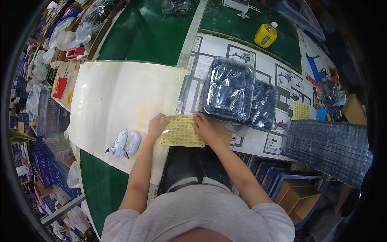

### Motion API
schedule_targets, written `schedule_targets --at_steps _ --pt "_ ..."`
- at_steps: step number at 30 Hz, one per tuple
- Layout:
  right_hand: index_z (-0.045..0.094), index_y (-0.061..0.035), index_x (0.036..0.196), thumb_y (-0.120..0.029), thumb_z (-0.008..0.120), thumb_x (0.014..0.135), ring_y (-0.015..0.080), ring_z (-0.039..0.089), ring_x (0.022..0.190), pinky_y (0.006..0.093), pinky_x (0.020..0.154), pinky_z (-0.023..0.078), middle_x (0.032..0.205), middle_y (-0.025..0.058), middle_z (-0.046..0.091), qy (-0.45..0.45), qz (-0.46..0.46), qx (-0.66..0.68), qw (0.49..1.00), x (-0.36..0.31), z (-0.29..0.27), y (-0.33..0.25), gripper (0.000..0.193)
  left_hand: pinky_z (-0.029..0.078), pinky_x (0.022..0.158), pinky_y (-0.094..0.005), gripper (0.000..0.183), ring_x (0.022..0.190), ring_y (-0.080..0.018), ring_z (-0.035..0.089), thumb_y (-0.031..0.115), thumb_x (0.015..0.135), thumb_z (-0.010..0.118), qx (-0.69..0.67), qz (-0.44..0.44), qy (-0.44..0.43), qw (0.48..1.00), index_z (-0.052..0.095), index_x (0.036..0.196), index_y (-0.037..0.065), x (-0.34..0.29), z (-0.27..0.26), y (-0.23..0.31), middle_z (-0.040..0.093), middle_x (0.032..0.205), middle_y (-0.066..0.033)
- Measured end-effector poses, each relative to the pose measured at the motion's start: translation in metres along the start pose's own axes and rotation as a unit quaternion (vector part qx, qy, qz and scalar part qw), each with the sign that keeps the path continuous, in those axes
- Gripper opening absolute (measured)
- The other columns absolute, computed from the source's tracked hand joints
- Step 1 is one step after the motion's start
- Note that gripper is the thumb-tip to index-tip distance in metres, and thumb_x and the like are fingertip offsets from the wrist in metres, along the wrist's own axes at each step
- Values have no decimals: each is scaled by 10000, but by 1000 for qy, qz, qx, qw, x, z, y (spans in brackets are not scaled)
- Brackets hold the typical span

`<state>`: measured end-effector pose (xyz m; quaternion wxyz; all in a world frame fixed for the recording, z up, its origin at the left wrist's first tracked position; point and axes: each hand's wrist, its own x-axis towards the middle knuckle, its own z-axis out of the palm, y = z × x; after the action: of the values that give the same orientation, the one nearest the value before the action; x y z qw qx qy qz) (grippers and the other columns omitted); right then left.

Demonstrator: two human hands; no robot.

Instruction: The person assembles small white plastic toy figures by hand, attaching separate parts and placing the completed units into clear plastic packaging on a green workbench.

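A yellow sheet (182, 134) printed with a grid of small labels lies at the table's near edge, in front of my body. At its upper left corner, my left hand (156, 126) has its fingers closed on the edge. My right hand (206, 129) grips the upper right edge, its fingertips on the face of the sheet. Left of my left forearm, a white toy (120, 143) with dark fin-like tips rests on the pale board, and a smooth white oval piece (134, 142) sits beside it.
Clear plastic blister trays (229, 89) stand stacked beyond my right hand, beside a second stack (263, 104). A long row of nested trays (328, 149) lies at far right. A yellow bottle (266, 35) stands at the back. Brown cardboard (222, 135) and grey scrap (237, 128) adjoin my right hand.
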<state>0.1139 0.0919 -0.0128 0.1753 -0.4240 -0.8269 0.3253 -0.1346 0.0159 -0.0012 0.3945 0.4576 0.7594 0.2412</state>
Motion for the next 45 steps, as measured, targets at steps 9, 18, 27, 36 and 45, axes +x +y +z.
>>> schedule_targets --at_steps 9,18,27,36,45 --pt "505 -14 1158 -51 534 881 301 543 1111 426 951 466 1189 175 533 128 340 626 690 -20 -30 -10 281 151 1094 -565 619 1375 -374 211 378 808 665 277 231 76 930 462 1343 143 -41 65 47 250 1490 -157" --pt "404 70 1197 133 386 861 373 429 1218 490 1099 350 1249 227 444 265 246 840 406 20 -43 10 342 109 1111 -566 698 1411 -363 144 492 827 598 309 265 28 913 388 1413 177 -18 94 37 213 1520 -145" --pt "388 18 1226 -196 574 878 342 460 1190 468 1052 386 1294 204 402 455 330 749 351 -78 -78 42 449 101 1112 -562 698 1407 -368 144 479 833 595 290 257 26 922 371 1421 177 -11 101 41 220 1512 -148" --pt "291 -107 1377 -294 534 920 381 395 1240 492 1007 397 1375 219 302 474 245 750 390 -40 -118 66 551 105 1111 -562 680 1406 -361 152 489 835 590 282 289 12 915 391 1412 189 -3 113 57 230 1510 -140" --pt "580 -36 1126 -165 572 884 309 605 966 417 760 515 1088 114 575 128 85 7 988 -17 -28 22 274 139 1112 -559 680 1402 -360 169 501 817 610 268 300 7 915 426 1383 173 -1 113 59 233 1507 -149"
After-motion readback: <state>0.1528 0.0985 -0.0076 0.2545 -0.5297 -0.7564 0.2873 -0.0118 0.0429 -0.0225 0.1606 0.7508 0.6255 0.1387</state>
